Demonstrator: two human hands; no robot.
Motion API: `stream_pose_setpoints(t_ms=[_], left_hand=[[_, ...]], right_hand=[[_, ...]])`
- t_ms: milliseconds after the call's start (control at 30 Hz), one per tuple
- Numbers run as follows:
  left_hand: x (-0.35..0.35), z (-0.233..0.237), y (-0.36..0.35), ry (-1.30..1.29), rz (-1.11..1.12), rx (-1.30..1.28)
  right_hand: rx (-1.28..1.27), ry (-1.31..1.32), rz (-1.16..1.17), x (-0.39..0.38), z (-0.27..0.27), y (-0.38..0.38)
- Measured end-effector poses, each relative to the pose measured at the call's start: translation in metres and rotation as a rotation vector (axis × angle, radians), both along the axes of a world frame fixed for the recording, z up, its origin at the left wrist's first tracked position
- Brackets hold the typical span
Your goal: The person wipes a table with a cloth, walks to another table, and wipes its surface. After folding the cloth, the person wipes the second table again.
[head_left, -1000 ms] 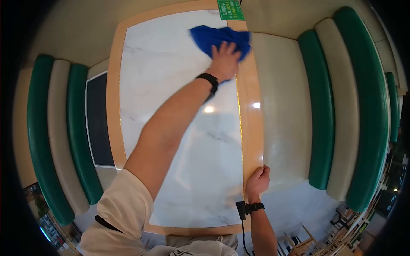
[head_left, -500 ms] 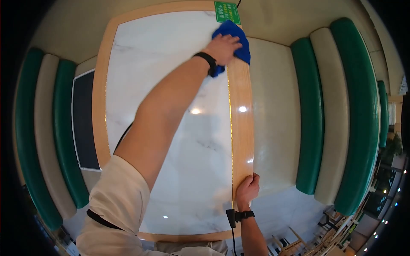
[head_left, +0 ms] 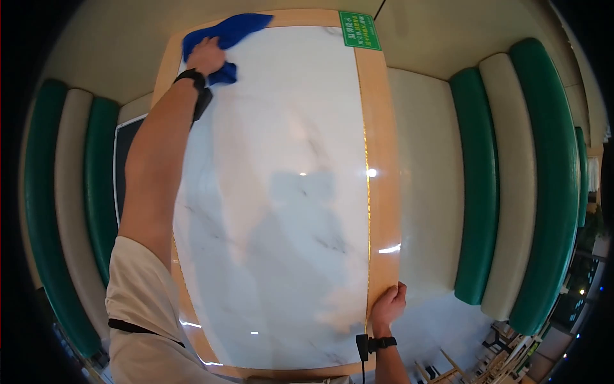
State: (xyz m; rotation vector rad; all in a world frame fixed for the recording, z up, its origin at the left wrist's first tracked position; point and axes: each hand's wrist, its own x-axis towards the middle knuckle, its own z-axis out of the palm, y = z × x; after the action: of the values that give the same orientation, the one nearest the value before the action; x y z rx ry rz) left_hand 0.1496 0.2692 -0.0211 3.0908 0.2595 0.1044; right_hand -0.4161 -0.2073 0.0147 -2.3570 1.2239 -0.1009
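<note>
My spread left grip presses the blue fabric cloth at the far left corner of the wood-rimmed white tabletop, where overreaching could push it off; my right grip hides its closure.

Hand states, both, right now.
Left hand: laid over the blue cloth; whether it grips cannot be told.
Right hand: curled at the table's right edge; grip cannot be told.

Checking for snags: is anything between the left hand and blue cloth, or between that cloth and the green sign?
Nothing visible: the left hand is on the blue cloth, and bare tabletop stretches from it to the green sign.
</note>
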Motion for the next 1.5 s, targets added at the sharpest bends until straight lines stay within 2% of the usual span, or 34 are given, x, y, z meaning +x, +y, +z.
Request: stream_pose_setpoints(t_ms=[100,167,200,267,300,400,467,567,600,633,800,900,1000,1133,1333,1500], left_hand=[[-0.018,0.023,0.053,0.05,0.192,-0.076],[-0.01,0.006,0.094,0.014,0.288,-0.114],[-0.013,0.011,0.087,0.017,0.285,-0.099],[-0.02,0.029,0.06,0.02,0.588,-0.105],[-0.017,0.037,0.06,0.136,0.487,-0.094],[-0.009,0.048,0.032,0.121,0.482,-0.098],[0.005,0.048,0.013,0.103,0.384,-0.127],[0.059,0.004,-0.01,-0.055,0.221,-0.1],[0.07,-0.002,-0.029,0.016,0.17,-0.199],[0.048,0.018,-0.077,-0.015,0.162,-0.195],[0.044,0.022,-0.213,0.027,-0.113,-0.317],[0.031,0.028,-0.282,0.031,-0.238,-0.364],[0.015,0.026,-0.328,0.067,-0.497,-0.335],[-0.043,0.021,-0.36,0.014,-0.762,-0.341],[-0.177,0.028,-0.341,-0.022,-0.907,-0.363],[-0.328,0.059,-0.328,0.072,-0.932,-0.394]], right_hand=[[0.026,-0.013,-0.018,0.001,0.001,0.0],[0.054,-0.023,-0.018,0.0,0.002,0.0],[0.075,-0.04,-0.012,0.0,0.002,0.0],[0.061,-0.034,-0.021,-0.001,-0.002,0.0],[0.057,-0.065,-0.014,-0.001,-0.003,0.0],[0.046,-0.069,-0.019,0.003,0.001,0.0],[0.075,-0.062,-0.034,0.004,0.002,0.002],[0.026,-0.045,-0.031,0.002,-0.001,0.001],[0.022,-0.045,-0.025,0.004,0.0,0.0],[0.013,-0.027,-0.022,0.004,0.002,0.001],[0.013,-0.023,-0.006,0.003,0.001,0.0],[0.058,-0.017,-0.006,0.004,0.006,0.001],[0.054,0.029,-0.026,0.004,0.008,0.002],[0.051,-0.027,-0.003,-0.003,0.001,-0.005],[0.034,0.03,0.021,-0.001,0.014,-0.005],[0.111,-0.048,-0.002,-0.004,0.026,-0.009]])
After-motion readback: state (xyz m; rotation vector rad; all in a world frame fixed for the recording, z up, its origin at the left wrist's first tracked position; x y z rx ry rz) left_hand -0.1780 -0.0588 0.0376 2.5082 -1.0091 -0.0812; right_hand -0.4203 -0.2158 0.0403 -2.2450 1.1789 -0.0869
